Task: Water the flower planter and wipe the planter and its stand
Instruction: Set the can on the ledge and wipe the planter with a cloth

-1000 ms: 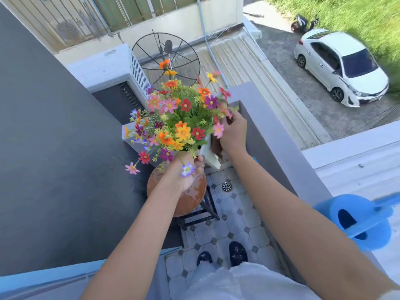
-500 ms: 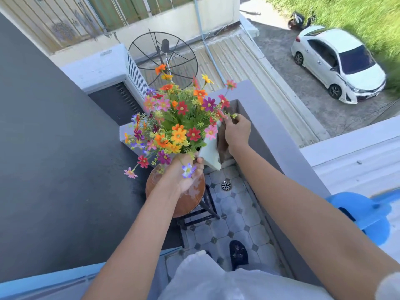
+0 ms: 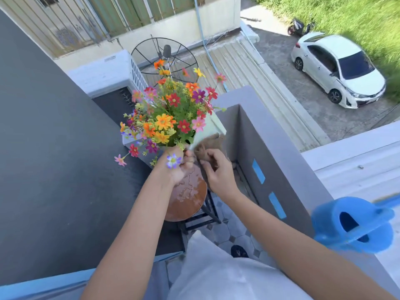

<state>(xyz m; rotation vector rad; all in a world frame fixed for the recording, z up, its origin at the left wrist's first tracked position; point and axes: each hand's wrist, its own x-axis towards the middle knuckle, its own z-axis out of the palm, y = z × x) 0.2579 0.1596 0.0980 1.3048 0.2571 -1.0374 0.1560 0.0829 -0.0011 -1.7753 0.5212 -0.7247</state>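
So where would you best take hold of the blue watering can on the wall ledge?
By the arched handle across the top of the watering can, coming from above with the right hand. The can sits upright on the wall ledge with its opening upward, so the handle looks free to hook; its far side is cut off.

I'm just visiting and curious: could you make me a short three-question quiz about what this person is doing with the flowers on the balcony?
1. True or false: the planter stands flat on the round stand.
2. What does the right hand press against the planter?
A. a brown cloth
B. a sponge
C. a brush
3. Fill in: the blue watering can rests on the balcony ____.

Key
1. False: the left hand holds it lifted and tilted above the wet stand.
2. A, the brown cloth.
3. wall.
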